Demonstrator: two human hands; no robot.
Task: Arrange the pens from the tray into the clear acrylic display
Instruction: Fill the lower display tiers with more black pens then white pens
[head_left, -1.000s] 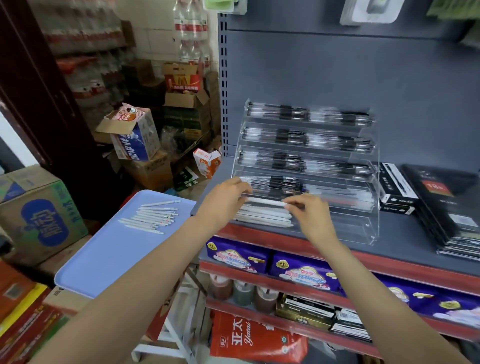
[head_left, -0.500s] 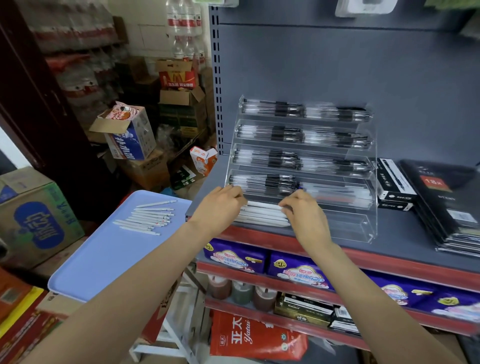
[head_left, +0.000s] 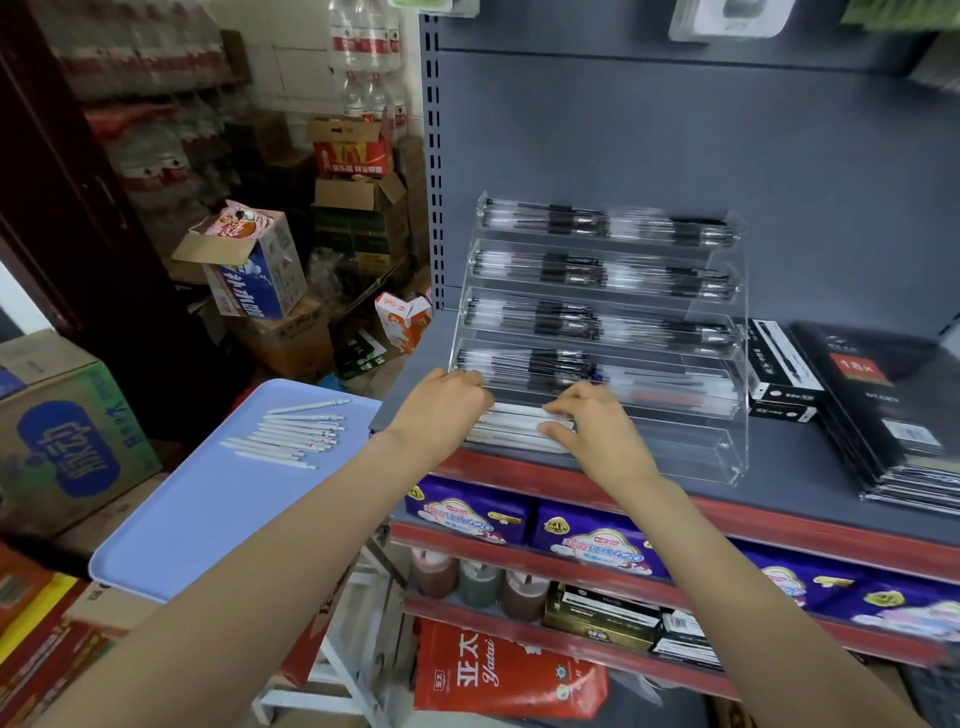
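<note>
Fingers of both hands curl down onto the white pens (head_left: 511, 426) stacked in the lowest tier of the clear acrylic display (head_left: 727, 457), at the shelf's (head_left: 810, 467) front edge: the left hand (head_left: 441, 410) over their left ends, the right hand (head_left: 592, 426) pinching their right ends. More white pens (head_left: 291, 436) lie near the far edge of the blue tray (head_left: 197, 519). Upper tiers hold black pens (head_left: 571, 270).

The flat plastic tray (head_left: 208, 499) is pale lavender-blue, and the slim pens (head_left: 291, 439) lying on it are white with tiny red marks. The tiered acrylic display (head_left: 727, 457) is clear; its upper rows hold black-and-clear pens (head_left: 540, 317). The metal shelf (head_left: 805, 457) is dark grey with a red front edge. The soft packs (head_left: 592, 540) below are purple.
</note>
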